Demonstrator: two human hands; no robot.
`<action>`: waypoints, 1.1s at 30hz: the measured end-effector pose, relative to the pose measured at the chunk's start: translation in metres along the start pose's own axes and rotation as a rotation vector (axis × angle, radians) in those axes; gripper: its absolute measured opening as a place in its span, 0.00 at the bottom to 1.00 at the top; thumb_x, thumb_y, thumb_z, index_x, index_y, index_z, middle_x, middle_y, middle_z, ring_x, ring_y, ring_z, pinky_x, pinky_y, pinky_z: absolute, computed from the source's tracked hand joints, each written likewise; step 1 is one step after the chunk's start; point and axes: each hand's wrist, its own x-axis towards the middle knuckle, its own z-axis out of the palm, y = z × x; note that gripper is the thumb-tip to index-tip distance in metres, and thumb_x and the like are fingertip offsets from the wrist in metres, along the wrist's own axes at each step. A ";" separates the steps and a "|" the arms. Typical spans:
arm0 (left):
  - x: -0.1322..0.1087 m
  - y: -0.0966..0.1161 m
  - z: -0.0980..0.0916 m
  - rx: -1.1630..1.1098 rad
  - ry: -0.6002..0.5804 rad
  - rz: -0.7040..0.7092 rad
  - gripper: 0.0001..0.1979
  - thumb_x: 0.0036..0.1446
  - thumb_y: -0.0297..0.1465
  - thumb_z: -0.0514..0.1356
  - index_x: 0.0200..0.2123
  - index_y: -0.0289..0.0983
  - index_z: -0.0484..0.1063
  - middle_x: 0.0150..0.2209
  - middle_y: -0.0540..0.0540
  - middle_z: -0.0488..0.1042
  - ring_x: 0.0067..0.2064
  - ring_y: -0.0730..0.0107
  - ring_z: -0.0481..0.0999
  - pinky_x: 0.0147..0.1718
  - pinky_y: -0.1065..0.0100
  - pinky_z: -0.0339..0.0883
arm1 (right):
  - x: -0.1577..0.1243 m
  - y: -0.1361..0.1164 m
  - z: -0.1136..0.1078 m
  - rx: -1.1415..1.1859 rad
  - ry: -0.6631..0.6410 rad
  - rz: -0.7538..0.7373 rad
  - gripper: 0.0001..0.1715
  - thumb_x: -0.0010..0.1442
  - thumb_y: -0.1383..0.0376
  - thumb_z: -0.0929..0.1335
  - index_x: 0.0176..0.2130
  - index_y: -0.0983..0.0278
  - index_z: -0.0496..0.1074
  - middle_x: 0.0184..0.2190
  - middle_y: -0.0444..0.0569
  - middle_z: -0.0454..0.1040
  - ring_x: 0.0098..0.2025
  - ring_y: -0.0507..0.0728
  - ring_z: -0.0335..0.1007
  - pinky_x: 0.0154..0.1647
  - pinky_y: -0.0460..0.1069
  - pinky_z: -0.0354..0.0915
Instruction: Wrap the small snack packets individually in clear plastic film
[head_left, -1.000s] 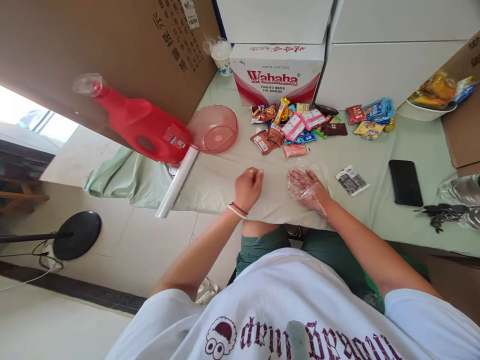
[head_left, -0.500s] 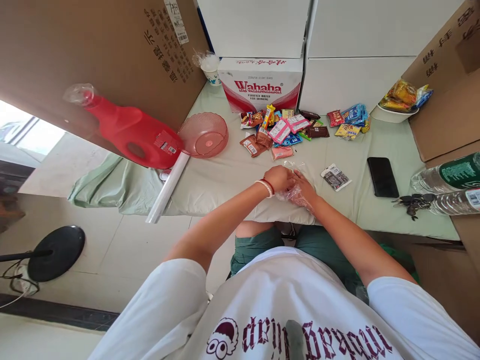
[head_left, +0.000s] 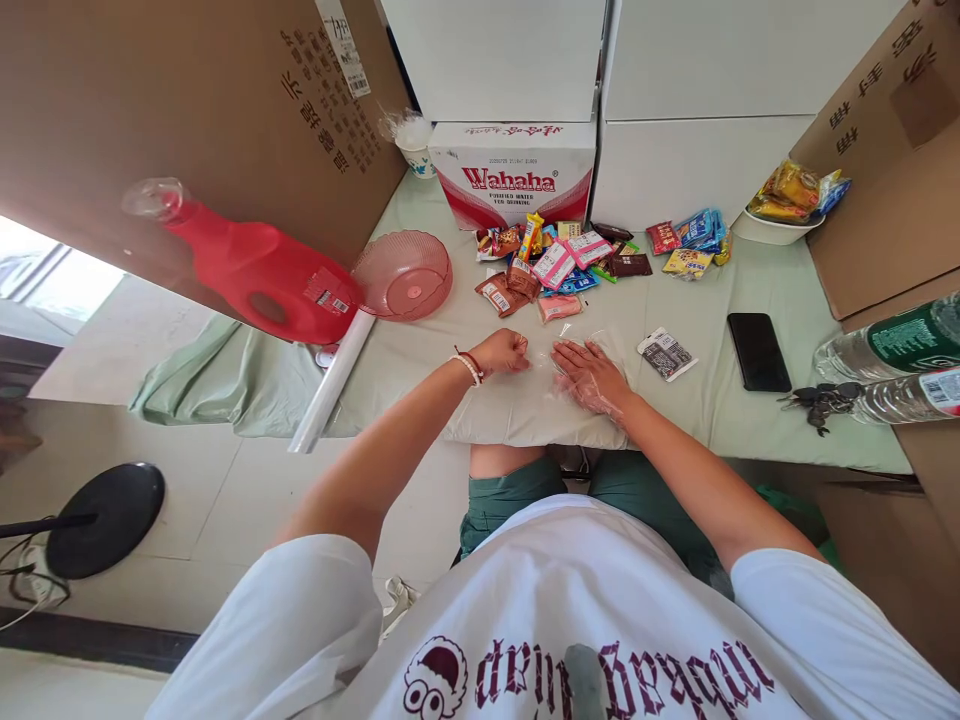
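My right hand [head_left: 589, 375] lies flat on the pale green cloth [head_left: 495, 415], fingers stretched out. Thin clear plastic [head_left: 611, 398] that looks like a disposable glove covers it down to the wrist. To the left, my left hand [head_left: 502, 352] is closed in a fist with bracelets at its wrist; whether anything is inside I cannot make out. Filmy plastic shows between the two hands. Just beyond them lies a pile of wrapped snacks [head_left: 555, 262]. Right of my gloved hand is a small black-and-white packet [head_left: 667, 355].
At left, a red jug [head_left: 262, 270] lies beside a pink ribbed bowl [head_left: 405, 275] and a plastic roll [head_left: 331, 385]. At right are a phone [head_left: 759, 352], keys [head_left: 821, 400] and water bottles [head_left: 911, 340]. Behind stand a Wahaha box [head_left: 514, 180] and a white snack bowl [head_left: 776, 232].
My left hand has moved left, off my right hand, and is closed. My right hand now rests flat with its fingers spread out in the clear plastic.
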 end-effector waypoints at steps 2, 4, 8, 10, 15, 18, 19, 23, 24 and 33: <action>0.003 -0.008 -0.012 0.031 0.023 0.014 0.24 0.39 0.30 0.70 0.19 0.41 0.53 0.18 0.58 0.57 0.24 0.76 0.64 0.29 0.69 0.66 | 0.000 -0.001 -0.001 -0.005 -0.016 0.013 0.34 0.77 0.55 0.56 0.74 0.64 0.61 0.76 0.53 0.57 0.77 0.64 0.52 0.78 0.67 0.45; 0.006 -0.015 -0.025 0.072 0.070 0.027 0.20 0.39 0.26 0.67 0.20 0.40 0.54 0.19 0.57 0.59 0.25 0.75 0.66 0.31 0.69 0.68 | 0.000 -0.003 -0.003 -0.003 -0.028 0.014 0.33 0.77 0.56 0.55 0.73 0.63 0.62 0.76 0.52 0.58 0.77 0.64 0.53 0.78 0.67 0.46; 0.014 -0.024 -0.043 0.206 0.163 0.051 0.10 0.40 0.26 0.65 0.20 0.39 0.64 0.21 0.54 0.65 0.27 0.73 0.67 0.33 0.67 0.69 | 0.000 -0.005 -0.003 0.003 -0.004 -0.008 0.33 0.77 0.55 0.55 0.74 0.61 0.62 0.75 0.51 0.59 0.77 0.63 0.53 0.78 0.66 0.48; 0.018 -0.025 -0.043 0.284 0.211 0.072 0.03 0.41 0.28 0.64 0.22 0.37 0.71 0.26 0.50 0.69 0.29 0.70 0.69 0.35 0.66 0.70 | -0.001 -0.005 -0.003 -0.002 0.003 -0.009 0.33 0.77 0.55 0.55 0.74 0.61 0.62 0.75 0.51 0.59 0.77 0.63 0.53 0.77 0.66 0.49; 0.024 -0.026 -0.039 0.449 0.378 0.114 0.07 0.46 0.30 0.63 0.29 0.36 0.82 0.39 0.38 0.77 0.48 0.51 0.75 0.54 0.54 0.70 | -0.002 -0.004 -0.001 -0.022 0.004 0.005 0.32 0.77 0.55 0.56 0.73 0.61 0.62 0.75 0.52 0.60 0.77 0.64 0.54 0.78 0.66 0.48; 0.022 -0.022 -0.038 0.503 0.503 0.082 0.11 0.51 0.31 0.62 0.34 0.35 0.84 0.44 0.33 0.77 0.56 0.41 0.71 0.61 0.45 0.65 | -0.002 -0.004 -0.002 -0.019 0.005 0.011 0.33 0.77 0.55 0.56 0.73 0.62 0.62 0.75 0.53 0.60 0.77 0.64 0.54 0.78 0.67 0.47; 0.020 -0.019 -0.037 0.514 0.544 0.067 0.12 0.53 0.30 0.62 0.37 0.34 0.84 0.45 0.32 0.76 0.57 0.39 0.69 0.61 0.43 0.64 | -0.002 -0.004 -0.002 -0.017 0.005 0.014 0.33 0.77 0.55 0.56 0.73 0.62 0.62 0.75 0.54 0.60 0.77 0.64 0.54 0.78 0.67 0.47; 0.000 0.002 -0.016 0.643 0.702 0.177 0.17 0.64 0.30 0.54 0.47 0.33 0.82 0.53 0.32 0.74 0.61 0.45 0.68 0.62 0.46 0.63 | -0.002 -0.004 -0.003 -0.012 0.007 0.015 0.33 0.77 0.55 0.56 0.73 0.63 0.62 0.75 0.54 0.60 0.77 0.65 0.54 0.78 0.67 0.47; -0.008 0.006 -0.008 0.688 0.674 0.262 0.18 0.67 0.30 0.52 0.50 0.34 0.80 0.55 0.32 0.74 0.62 0.47 0.68 0.63 0.48 0.63 | -0.002 -0.005 -0.004 -0.012 0.009 0.013 0.33 0.77 0.55 0.56 0.74 0.62 0.62 0.74 0.54 0.60 0.77 0.65 0.55 0.78 0.67 0.47; -0.066 -0.056 0.017 0.942 0.183 0.259 0.35 0.71 0.47 0.50 0.76 0.40 0.55 0.76 0.33 0.55 0.77 0.46 0.55 0.73 0.32 0.27 | -0.004 -0.005 -0.005 0.011 0.031 0.020 0.33 0.78 0.54 0.56 0.74 0.62 0.61 0.75 0.54 0.60 0.76 0.66 0.55 0.78 0.68 0.46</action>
